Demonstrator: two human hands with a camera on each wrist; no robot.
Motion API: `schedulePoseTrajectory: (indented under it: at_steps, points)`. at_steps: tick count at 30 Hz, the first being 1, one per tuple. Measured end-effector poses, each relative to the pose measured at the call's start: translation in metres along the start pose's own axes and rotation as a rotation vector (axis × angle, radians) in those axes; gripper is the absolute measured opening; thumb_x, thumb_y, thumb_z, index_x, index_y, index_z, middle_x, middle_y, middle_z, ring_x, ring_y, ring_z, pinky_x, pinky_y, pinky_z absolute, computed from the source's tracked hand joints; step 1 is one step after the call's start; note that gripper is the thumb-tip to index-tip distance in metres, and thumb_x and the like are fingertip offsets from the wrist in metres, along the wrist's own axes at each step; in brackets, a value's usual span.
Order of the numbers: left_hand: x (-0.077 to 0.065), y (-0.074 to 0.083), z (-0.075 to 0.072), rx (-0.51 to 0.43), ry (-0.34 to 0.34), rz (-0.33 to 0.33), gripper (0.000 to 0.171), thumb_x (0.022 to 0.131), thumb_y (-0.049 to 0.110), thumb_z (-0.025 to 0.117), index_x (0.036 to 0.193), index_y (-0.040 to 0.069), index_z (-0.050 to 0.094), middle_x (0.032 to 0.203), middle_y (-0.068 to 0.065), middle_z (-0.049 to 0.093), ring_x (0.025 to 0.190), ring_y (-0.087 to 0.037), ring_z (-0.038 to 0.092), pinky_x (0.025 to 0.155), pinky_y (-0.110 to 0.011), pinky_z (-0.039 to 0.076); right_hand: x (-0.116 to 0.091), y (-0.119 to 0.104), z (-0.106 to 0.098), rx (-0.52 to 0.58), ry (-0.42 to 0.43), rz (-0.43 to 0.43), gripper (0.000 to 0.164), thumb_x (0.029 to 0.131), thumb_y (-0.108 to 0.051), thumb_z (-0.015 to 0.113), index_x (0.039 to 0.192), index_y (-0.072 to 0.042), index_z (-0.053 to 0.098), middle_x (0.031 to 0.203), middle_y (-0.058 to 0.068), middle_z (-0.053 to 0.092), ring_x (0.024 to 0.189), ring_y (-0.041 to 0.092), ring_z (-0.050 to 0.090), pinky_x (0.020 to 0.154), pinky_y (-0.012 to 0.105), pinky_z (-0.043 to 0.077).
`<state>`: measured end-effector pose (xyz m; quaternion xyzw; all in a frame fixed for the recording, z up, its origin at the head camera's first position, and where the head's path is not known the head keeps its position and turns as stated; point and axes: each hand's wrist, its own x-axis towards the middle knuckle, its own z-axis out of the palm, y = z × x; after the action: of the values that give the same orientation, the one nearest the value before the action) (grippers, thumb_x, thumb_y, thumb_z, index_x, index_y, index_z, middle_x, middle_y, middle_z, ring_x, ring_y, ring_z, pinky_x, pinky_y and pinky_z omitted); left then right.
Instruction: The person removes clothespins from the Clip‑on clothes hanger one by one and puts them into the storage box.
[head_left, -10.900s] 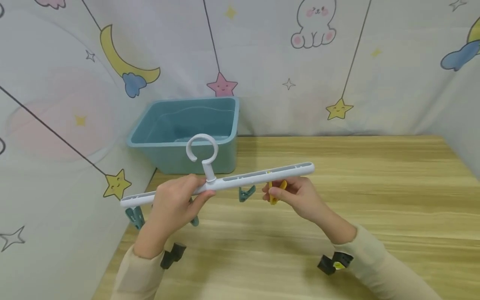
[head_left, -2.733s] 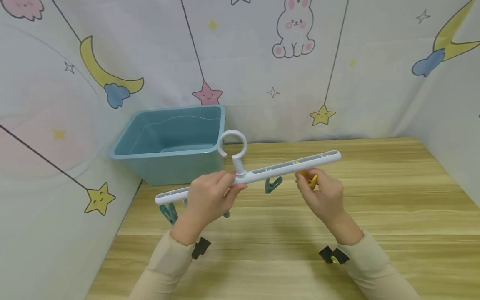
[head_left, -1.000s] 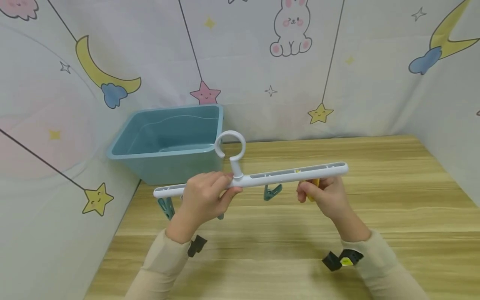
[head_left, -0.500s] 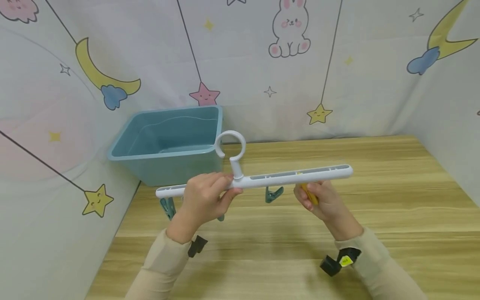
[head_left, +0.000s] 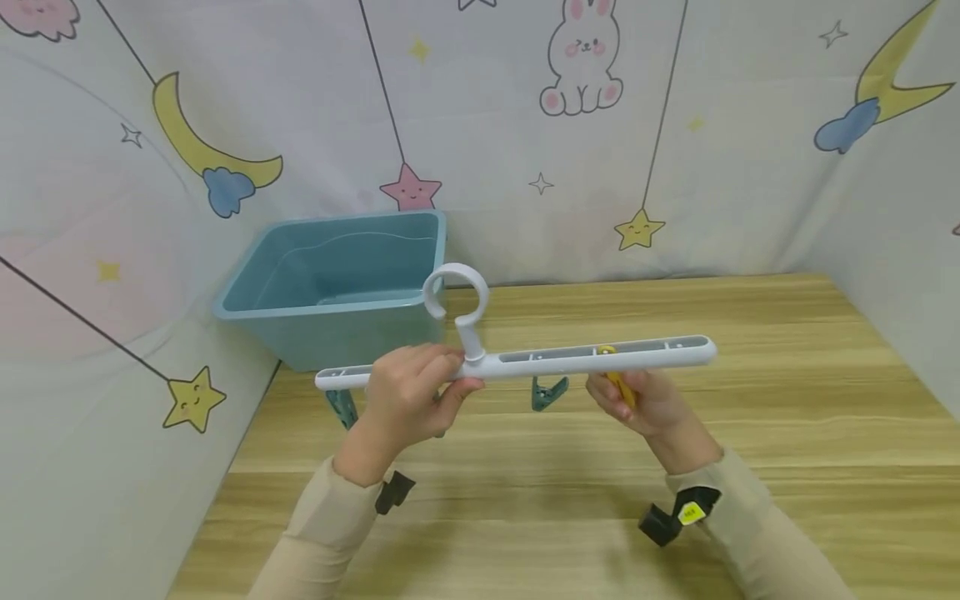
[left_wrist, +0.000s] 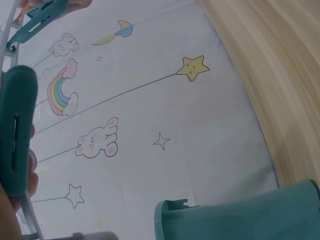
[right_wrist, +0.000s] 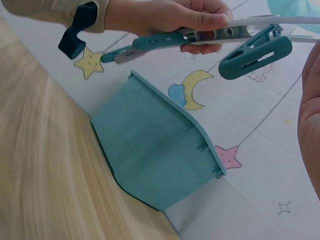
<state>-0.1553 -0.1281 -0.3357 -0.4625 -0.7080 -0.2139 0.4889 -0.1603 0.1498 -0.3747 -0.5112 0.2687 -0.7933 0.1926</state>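
Observation:
A white clip hanger with a round hook is held up above the table, its bar nearly level. My left hand grips the bar just left of the hook. My right hand pinches a yellow clothespin under the right half, and a yellow loop at its top shows in the bar's slot. Between the hands hangs a green clothespin; another green clothespin hangs at the left end. In the right wrist view, a green clothespin hangs near my right hand.
A blue-green plastic bin stands at the back left of the wooden table, behind the hanger. A printed cloth with stars, moons and a rabbit encloses the back and sides.
Over the last seconds, the hanger's right end has come down and the bar is more level. The yellow loop shows more plainly in the slot. My left hand keeps its grip.

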Motion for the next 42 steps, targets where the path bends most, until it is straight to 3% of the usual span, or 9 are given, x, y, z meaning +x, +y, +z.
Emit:
schedulePoseTrajectory:
  at_steps: [4,8,12,18,25,29,35,39,42]
  points:
    - [-0.002,-0.002,-0.003,0.037,0.001,-0.015,0.039,0.100,0.038,0.051,0.083,0.004,0.058,0.069,-0.006,0.066,0.047,-0.016,0.056,0.039,-0.029,0.042,0.003,-0.006,-0.003,-0.146,0.071,0.018,0.022,0.102,-0.020,0.051,0.109,-0.007,0.066,0.082,0.001,0.059,0.057,0.014,0.042,0.043,0.020,0.028]
    - [-0.002,-0.005,-0.007,0.078,-0.003,-0.023,0.040,0.100,0.039,0.050,0.083,0.003,0.058,0.070,-0.007,0.067,0.048,-0.018,0.057,0.040,-0.030,0.043,0.008,-0.013,-0.006,-0.314,0.139,0.074,0.018,0.100,-0.021,0.054,0.104,-0.010,0.068,0.085,-0.001,0.064,0.066,0.013,0.053,0.056,0.020,0.045]
    - [-0.001,-0.006,-0.011,0.081,-0.017,-0.024,0.039,0.100,0.038,0.050,0.084,0.004,0.058,0.070,-0.007,0.067,0.048,-0.017,0.056,0.040,-0.029,0.042,0.016,-0.018,-0.014,-0.390,0.051,0.143,0.023,0.100,-0.030,0.052,0.102,-0.012,0.066,0.080,0.002,0.058,0.066,0.017,0.048,0.057,0.024,0.047]
    - [0.000,-0.007,-0.014,0.096,-0.019,-0.017,0.039,0.101,0.038,0.050,0.084,0.003,0.058,0.069,-0.007,0.066,0.047,-0.017,0.053,0.039,-0.028,0.040,0.029,-0.014,-0.030,-0.264,-0.169,0.181,0.030,0.103,-0.033,0.042,0.109,-0.012,0.064,0.078,0.007,0.047,0.063,0.022,0.038,0.049,0.030,0.039]
    - [0.003,-0.010,-0.016,0.143,0.018,-0.033,0.043,0.100,0.039,0.049,0.082,0.002,0.060,0.069,-0.009,0.066,0.045,-0.019,0.054,0.038,-0.029,0.040,0.031,0.000,-0.038,0.003,-0.147,0.252,0.024,0.103,-0.027,0.047,0.112,-0.012,0.063,0.091,-0.003,0.062,0.080,0.009,0.057,0.073,0.019,0.049]
    - [0.006,-0.013,-0.019,0.159,0.052,-0.046,0.045,0.100,0.041,0.050,0.080,0.001,0.059,0.068,-0.010,0.066,0.043,-0.020,0.052,0.037,-0.030,0.038,0.034,0.004,-0.040,-0.018,-0.066,0.289,0.021,0.102,-0.029,0.048,0.107,-0.013,0.061,0.091,-0.005,0.063,0.081,0.007,0.058,0.072,0.018,0.048]
    - [0.008,-0.015,-0.025,0.156,0.048,-0.045,0.045,0.100,0.041,0.049,0.081,0.002,0.060,0.068,-0.010,0.066,0.041,-0.018,0.048,0.036,-0.028,0.035,0.049,0.005,-0.051,-0.243,0.155,0.380,0.022,0.100,-0.032,0.052,0.101,-0.018,0.068,0.086,-0.006,0.062,0.079,0.008,0.055,0.071,0.022,0.048]
    - [0.008,-0.014,-0.029,0.155,0.033,-0.038,0.044,0.100,0.041,0.049,0.082,0.002,0.059,0.068,-0.009,0.066,0.042,-0.018,0.048,0.036,-0.028,0.035,0.076,0.004,-0.057,-0.434,0.447,0.559,0.016,0.097,-0.027,0.058,0.089,-0.017,0.067,0.086,-0.003,0.064,0.078,0.010,0.056,0.071,0.024,0.047]
    - [0.009,-0.014,-0.032,0.154,0.022,-0.033,0.044,0.100,0.041,0.049,0.083,0.002,0.059,0.069,-0.009,0.066,0.043,-0.018,0.049,0.037,-0.028,0.035,0.099,0.007,-0.059,-0.685,0.601,0.738,0.017,0.097,-0.027,0.060,0.096,-0.011,0.066,0.094,0.003,0.066,0.076,0.013,0.051,0.066,0.023,0.044]
